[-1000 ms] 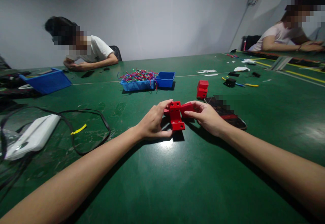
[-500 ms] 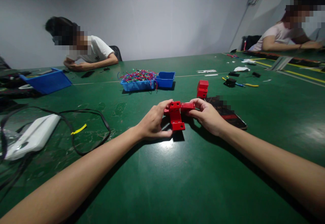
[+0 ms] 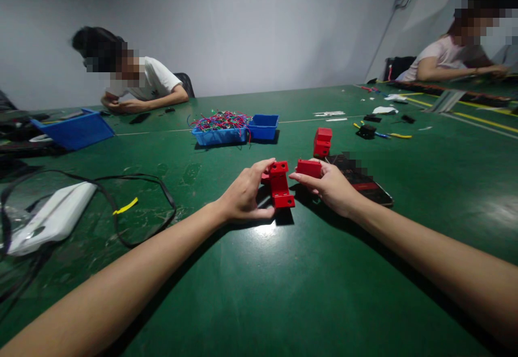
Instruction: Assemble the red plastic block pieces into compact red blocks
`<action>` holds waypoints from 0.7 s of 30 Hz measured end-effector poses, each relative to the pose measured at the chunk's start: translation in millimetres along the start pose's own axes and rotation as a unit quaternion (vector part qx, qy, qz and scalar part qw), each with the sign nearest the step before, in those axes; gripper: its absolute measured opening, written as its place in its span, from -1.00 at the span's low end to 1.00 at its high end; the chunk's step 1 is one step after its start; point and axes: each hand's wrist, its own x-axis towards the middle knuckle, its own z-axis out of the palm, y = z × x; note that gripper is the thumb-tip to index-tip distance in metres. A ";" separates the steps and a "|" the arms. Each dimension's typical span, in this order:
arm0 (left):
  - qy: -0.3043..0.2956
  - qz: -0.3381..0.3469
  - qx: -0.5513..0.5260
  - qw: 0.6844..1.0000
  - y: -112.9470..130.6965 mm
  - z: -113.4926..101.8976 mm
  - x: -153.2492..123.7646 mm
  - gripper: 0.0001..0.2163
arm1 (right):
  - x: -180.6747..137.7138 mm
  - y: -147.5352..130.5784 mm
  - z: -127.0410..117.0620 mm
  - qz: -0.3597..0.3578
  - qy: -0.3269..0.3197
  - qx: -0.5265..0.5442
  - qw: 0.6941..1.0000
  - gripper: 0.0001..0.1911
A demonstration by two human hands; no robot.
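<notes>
My left hand [image 3: 243, 195] is closed round a red plastic bracket [image 3: 280, 184] that stands upright on the green table [image 3: 259, 292]. My right hand [image 3: 329, 187] pinches a smaller red block [image 3: 309, 167] just to the right of the bracket, with a small gap between the two parts. Another red block assembly [image 3: 322, 142] stands a little farther back on the right. A dark flat device [image 3: 360, 182] lies under and behind my right hand.
Two blue bins [image 3: 263, 126], one heaped with coloured wires [image 3: 220, 121], stand at mid-table. A white box [image 3: 52, 217] with a black cable [image 3: 133, 206] lies left. A third blue bin [image 3: 75, 129] is far left. Two other people sit at the far side.
My right hand has pulled the small red block away from the bracket, to the right and slightly up. My left hand and the bracket stayed put.
</notes>
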 end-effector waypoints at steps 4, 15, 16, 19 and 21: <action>0.000 -0.002 0.001 1.000 0.0 -0.1 -0.2 -0.07 | -2.5 -4.6 2.0 0.019 -0.003 -0.012 1.000 -0.55; 0.001 0.001 0.000 1.000 -1.1 1.2 -0.2 -0.07 | -3.2 -2.6 3.5 0.011 0.002 -0.014 1.000 -0.55; 0.001 0.001 0.000 1.000 -1.1 1.2 -0.1 -0.08 | -3.2 -3.4 4.1 0.008 0.003 -0.019 1.000 -0.57; 0.003 0.003 0.002 1.000 -0.9 1.4 0.4 -0.07 | -2.8 -5.7 5.5 0.000 0.002 -0.036 0.999 -0.60; 0.002 0.003 0.004 1.000 -0.8 1.7 0.7 -0.07 | -2.6 -6.3 5.7 0.002 0.003 -0.044 0.999 -0.55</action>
